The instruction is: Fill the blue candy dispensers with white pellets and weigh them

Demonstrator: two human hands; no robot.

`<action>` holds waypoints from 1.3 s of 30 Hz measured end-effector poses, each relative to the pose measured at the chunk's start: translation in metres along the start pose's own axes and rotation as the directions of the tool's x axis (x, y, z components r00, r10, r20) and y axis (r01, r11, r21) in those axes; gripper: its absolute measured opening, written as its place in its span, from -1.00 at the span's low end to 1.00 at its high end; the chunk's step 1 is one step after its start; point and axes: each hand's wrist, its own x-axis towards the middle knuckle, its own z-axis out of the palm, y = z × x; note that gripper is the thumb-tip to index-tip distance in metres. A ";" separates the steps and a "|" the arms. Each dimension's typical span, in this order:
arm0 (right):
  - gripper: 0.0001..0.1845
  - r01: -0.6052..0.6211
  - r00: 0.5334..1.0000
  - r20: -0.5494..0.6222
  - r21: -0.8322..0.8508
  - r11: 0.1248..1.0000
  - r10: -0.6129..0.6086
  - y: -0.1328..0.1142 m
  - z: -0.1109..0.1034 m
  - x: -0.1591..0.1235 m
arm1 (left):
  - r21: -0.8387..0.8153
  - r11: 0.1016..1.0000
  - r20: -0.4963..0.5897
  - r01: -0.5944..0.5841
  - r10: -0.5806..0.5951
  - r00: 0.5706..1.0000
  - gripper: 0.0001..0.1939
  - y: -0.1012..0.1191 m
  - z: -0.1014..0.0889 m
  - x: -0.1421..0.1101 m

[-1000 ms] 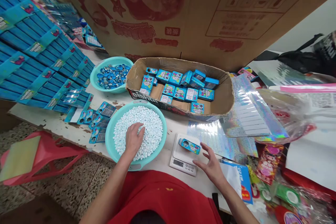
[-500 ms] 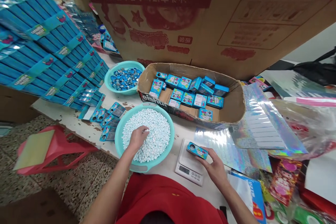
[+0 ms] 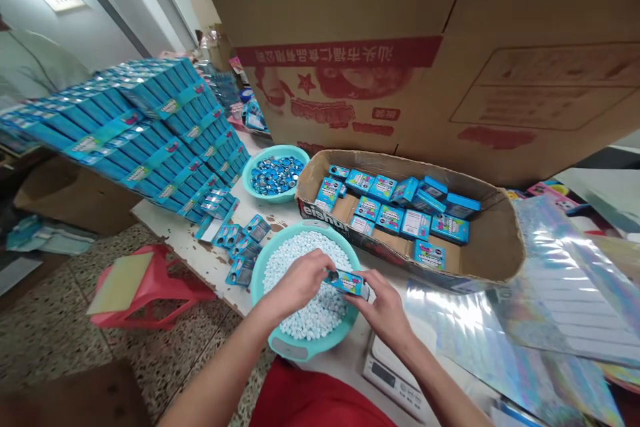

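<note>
Peeling bench (image 3: 170, 228) edge: right hand (image 3: 387, 313) grips glossy box (image 3: 349, 282), now off scale (image 3: 393, 380) over round bowl (image 3: 323, 345); left hand (image 3: 301, 283) pinched alongside

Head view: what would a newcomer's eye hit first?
Likely the big cardboard carton, printed upside down, across the upper right, and the tall stack of blue boxes at the left. Then the middle: over a turquoise bowl of pale pellets, the right hand holds a small blue box, with the left hand at its left end.
</note>
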 end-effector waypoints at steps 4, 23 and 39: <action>-0.74 -0.037 0.999 0.031 0.005 0.999 0.037 0.000 0.014 0.007 | 0.134 0.990 0.012 -0.036 0.035 0.999 -0.63 0.001 0.004 -0.001; -0.51 0.000 1.000 0.016 0.273 0.962 -0.005 -0.006 0.005 0.042 | 0.309 0.950 -0.014 -0.043 0.050 0.999 -0.70 -0.027 -0.012 0.001; -0.35 -0.613 0.773 -0.050 -0.317 0.724 0.632 0.106 0.019 0.198 | 0.691 0.395 -0.563 0.605 -0.231 0.794 -0.72 -0.160 -0.082 0.082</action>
